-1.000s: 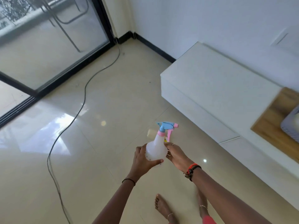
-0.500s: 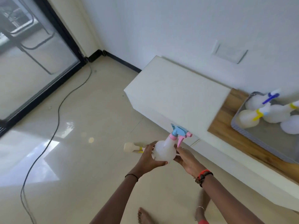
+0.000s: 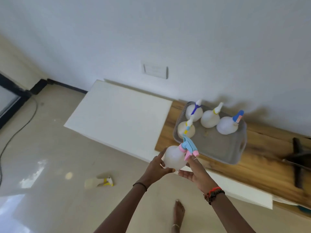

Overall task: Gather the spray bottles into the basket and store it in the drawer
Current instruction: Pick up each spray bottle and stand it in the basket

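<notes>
A white spray bottle [image 3: 174,157] with a pink and blue trigger head is held between my left hand [image 3: 155,167] and my right hand [image 3: 193,172], just in front of the low cabinet. My left hand cups its round body; my right hand supports it from below and beside the trigger. The grey basket [image 3: 223,148] sits on the wooden top beyond the bottle and holds several white spray bottles standing upright. Another spray bottle [image 3: 98,182] with a yellow trigger lies on its side on the floor to the left.
The low white cabinet [image 3: 121,115] stands against the wall, with a wooden panel [image 3: 262,169] on its right part. A dark stand [image 3: 297,158] rests on the wood at the far right. A black cable [image 3: 18,130] runs across the tiled floor at left. My bare feet are below.
The view has swung right and closer to the cabinet. The held bottle has moved toward the basket's near left corner. The floor bottle now lies behind and to the left.
</notes>
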{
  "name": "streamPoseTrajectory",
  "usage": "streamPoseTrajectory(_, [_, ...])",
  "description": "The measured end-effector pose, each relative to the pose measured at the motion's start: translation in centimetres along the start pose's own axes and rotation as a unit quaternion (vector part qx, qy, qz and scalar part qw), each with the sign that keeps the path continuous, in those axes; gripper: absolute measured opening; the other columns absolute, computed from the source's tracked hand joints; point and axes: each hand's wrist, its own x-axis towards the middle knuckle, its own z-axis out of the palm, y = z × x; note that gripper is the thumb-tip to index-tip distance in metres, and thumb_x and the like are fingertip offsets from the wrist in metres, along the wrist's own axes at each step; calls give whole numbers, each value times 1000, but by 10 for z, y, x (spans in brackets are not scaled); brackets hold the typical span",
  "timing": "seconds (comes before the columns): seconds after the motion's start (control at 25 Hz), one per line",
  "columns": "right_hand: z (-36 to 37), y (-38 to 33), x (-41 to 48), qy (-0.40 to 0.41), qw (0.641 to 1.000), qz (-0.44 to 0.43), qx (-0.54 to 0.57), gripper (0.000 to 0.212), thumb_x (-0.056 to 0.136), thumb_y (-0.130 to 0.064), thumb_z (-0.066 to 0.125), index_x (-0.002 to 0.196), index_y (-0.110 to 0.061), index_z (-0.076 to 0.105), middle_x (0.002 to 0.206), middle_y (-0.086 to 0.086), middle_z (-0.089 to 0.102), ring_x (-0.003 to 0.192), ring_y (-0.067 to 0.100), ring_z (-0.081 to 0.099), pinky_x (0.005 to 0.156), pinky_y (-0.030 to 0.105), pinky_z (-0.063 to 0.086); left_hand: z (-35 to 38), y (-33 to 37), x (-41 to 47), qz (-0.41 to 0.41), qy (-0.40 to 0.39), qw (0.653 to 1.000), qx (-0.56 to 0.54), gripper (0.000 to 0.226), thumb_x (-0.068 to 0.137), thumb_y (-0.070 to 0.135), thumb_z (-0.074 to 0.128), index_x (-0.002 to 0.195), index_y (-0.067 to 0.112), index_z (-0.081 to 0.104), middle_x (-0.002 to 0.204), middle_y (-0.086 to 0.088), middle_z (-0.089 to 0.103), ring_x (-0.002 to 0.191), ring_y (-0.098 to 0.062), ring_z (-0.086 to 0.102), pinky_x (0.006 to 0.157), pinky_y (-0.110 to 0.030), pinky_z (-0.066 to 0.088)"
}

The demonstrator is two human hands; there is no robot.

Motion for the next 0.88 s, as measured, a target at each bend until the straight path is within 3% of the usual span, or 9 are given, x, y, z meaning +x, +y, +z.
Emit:
streamPoseTrajectory(0.12, [-41, -10, 5, 40, 996, 11, 73, 35, 100, -30, 44, 130, -12, 46, 138, 20, 48, 95, 33, 63, 95, 50, 51, 26, 41, 28, -8, -74, 997, -10, 76, 87, 19, 59, 148, 37, 18, 98, -4, 53, 78, -15, 54, 76, -23, 48])
streamPoseTrajectory(0.24, [-68, -17, 15, 63, 991, -9, 113, 24, 99, -25, 46, 122, -18, 49, 135, 24, 51, 97, 38, 60, 96, 50, 49, 49, 74, 48, -48, -101, 987, -114, 62, 87, 33, 39, 146, 36, 22, 106, -8, 52, 85, -21, 53, 80, -31, 46])
streamPoseTrajectory(0.32, [-79, -24, 25, 95, 987, -12, 129, 34, 98, -27, 49, 131, -18, 47, 130, 23, 56, 102, 38, 63, 96, 47, 50, 66, 89, 59, -58, -91, 983, -146, 57, 91, 39, 38, 146, 35, 22, 114, -11, 53, 90, -21, 56, 84, -33, 47])
streamPoseTrajectory(0.4, [-85, -29, 37, 118, 981, -17, 152, 42, 98, -27, 49, 139, -20, 42, 132, 22, 55, 115, 39, 60, 97, 46, 50, 83, 99, 70, -59, -74, 980, -173, 50, 101, 31, 36, 148, 32, 18, 131, -15, 54, 99, -25, 60, 84, -30, 51])
streamPoseTrajectory(0.52, [-91, -34, 55, 134, 971, -28, 194, 43, 99, -24, 46, 141, -19, 39, 139, 20, 48, 126, 39, 51, 97, 47, 49, 104, 106, 87, -76, -50, 971, -223, 53, 103, 24, 34, 151, 27, 13, 140, -17, 49, 119, -35, 57, 87, -36, 53])
streamPoseTrajectory(0.64, [-97, -36, 72, 143, 964, -27, 222, 44, 99, -25, 44, 142, -18, 39, 140, 19, 47, 128, 37, 49, 101, 50, 47, 116, 110, 106, -106, -41, 966, -232, 54, 103, 25, 33, 152, 28, 10, 145, -13, 43, 126, -33, 52, 80, -28, 49])
streamPoseTrajectory(0.88, [-105, -36, 106, 175, 958, 7, 227, 45, 97, -26, 49, 141, -22, 40, 140, 19, 46, 125, 38, 51, 98, 51, 49, 127, 103, 147, -131, -45, 968, -208, 53, 103, 27, 32, 152, 26, 10, 148, -17, 39, 129, -33, 48, 90, -32, 45])
